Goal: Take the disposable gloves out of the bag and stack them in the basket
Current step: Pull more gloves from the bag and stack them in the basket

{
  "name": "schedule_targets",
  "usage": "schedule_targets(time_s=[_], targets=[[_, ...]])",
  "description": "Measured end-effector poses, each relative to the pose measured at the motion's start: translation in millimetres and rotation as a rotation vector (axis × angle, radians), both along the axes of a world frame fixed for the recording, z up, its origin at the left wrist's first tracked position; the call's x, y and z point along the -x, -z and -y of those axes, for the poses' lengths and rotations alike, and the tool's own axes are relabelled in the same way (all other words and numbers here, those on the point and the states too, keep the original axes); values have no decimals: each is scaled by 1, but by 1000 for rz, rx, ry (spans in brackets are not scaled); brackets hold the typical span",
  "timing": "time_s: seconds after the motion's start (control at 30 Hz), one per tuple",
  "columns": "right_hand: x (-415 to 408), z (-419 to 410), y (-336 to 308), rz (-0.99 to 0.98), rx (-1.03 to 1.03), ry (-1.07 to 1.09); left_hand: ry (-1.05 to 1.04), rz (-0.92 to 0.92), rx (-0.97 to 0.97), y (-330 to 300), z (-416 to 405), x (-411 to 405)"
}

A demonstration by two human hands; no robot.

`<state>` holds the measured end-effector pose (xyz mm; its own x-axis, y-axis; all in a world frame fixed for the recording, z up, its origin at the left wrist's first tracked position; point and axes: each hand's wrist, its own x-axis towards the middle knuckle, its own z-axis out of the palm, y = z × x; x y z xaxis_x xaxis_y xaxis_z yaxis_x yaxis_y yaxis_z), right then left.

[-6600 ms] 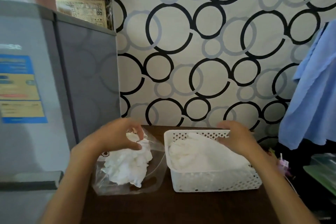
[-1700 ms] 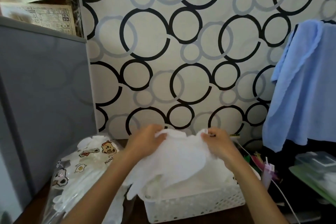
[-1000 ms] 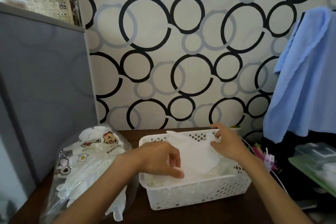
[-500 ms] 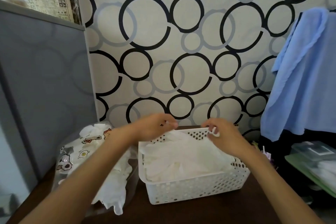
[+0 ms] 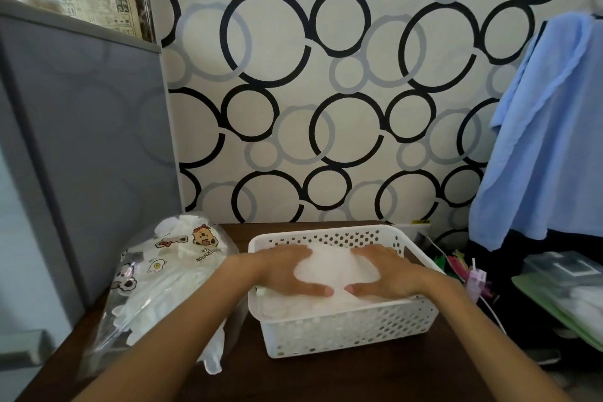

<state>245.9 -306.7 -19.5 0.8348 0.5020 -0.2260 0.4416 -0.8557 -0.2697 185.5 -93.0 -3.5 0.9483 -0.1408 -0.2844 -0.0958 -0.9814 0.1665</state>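
Gloves [image 5: 329, 266] lie stacked in the basket [image 5: 352, 330] under both my flat, open palms: left hand [image 5: 287, 272] at nine o'clock, right hand [image 5: 380, 274] at three.

Dark brown wooden table [image 5: 359, 378] is seen set against the circle-patterned wall. White perforated basket [image 5: 346, 326] is placed directly on it, near the back. Clear cartoon-printed bag [image 5: 156, 284] is laid just left of the basket, partly touching it.
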Motion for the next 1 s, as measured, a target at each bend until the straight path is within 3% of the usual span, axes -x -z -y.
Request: schedule_targets(time_s=[0.13,0.27,0.43,0.57,0.67,0.73,0.8,1.0], targets=[[-1,4,-11,-26,-217,31,-3,180,147,-27,-17,17],[8,2,-23,237,-338,-16,5,220,25,-47,-45,43],[38,-36,-36,-40,-312,-247,59,288,-87,-38,-45,52],[40,-59,-29,-124,-274,-292,96,292,-107,-30,-40,49],[41,-58,-33,-151,-277,-268,66,299,66,-36,-50,60],[45,-53,-40,-119,-314,-220,-20,379,287,-42,-69,77],[54,-56,-50,-39,-361,-177,-136,477,385,-44,-97,94],[110,-117,-57,116,-448,-228,-346,138,198,-31,-141,113]])
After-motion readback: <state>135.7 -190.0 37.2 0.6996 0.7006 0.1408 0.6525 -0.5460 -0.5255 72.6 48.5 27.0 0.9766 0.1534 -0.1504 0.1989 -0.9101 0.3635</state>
